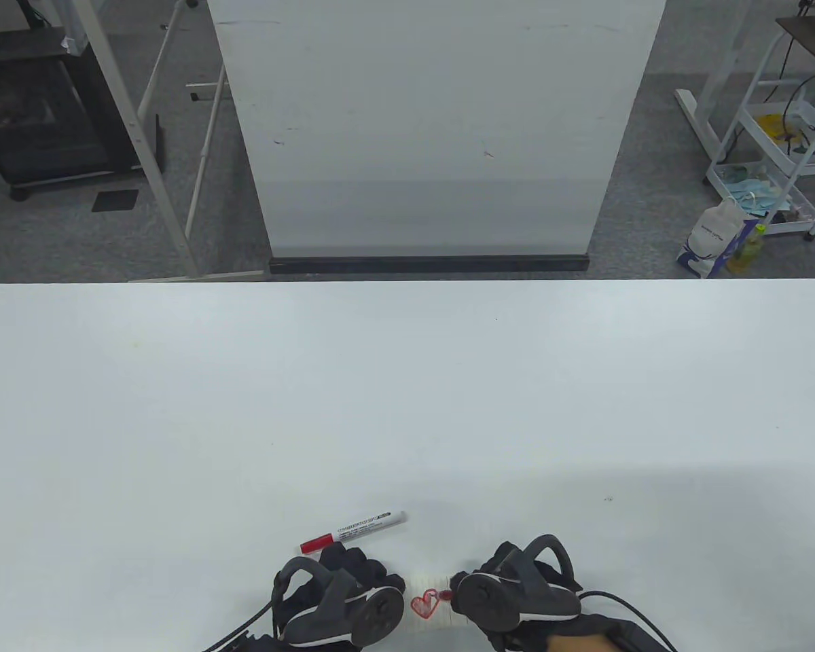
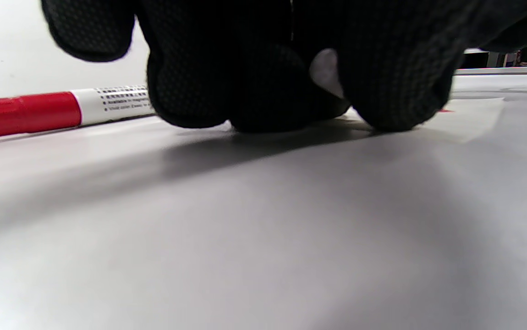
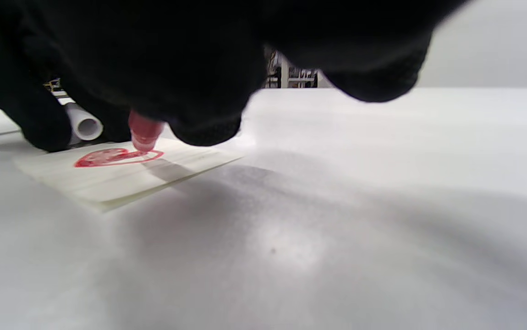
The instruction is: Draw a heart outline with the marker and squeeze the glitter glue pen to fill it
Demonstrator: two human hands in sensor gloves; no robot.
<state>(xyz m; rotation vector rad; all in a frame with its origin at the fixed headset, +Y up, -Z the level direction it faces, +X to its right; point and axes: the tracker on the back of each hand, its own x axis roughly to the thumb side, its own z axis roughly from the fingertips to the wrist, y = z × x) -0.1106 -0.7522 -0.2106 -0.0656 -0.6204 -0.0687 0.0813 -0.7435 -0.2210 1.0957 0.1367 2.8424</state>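
Note:
A small cream paper [image 1: 429,584] lies at the table's near edge with a red heart [image 1: 424,604] drawn on it. My right hand [image 1: 509,591] grips a red glitter glue pen [image 3: 143,132], whose tip touches the heart [image 3: 112,157] on the paper [image 3: 121,176]. My left hand [image 1: 353,591] rests on the table at the paper's left edge, its fingertips [image 2: 396,105] pressing down. The capped red-and-white marker [image 1: 354,530] lies on the table just beyond my left hand, also in the left wrist view [image 2: 57,110].
The white table [image 1: 407,407] stretches far ahead of my hands. Beyond its far edge stands a white board [image 1: 435,129]. A wheeled cart [image 1: 781,149] with clutter is on the floor at far right.

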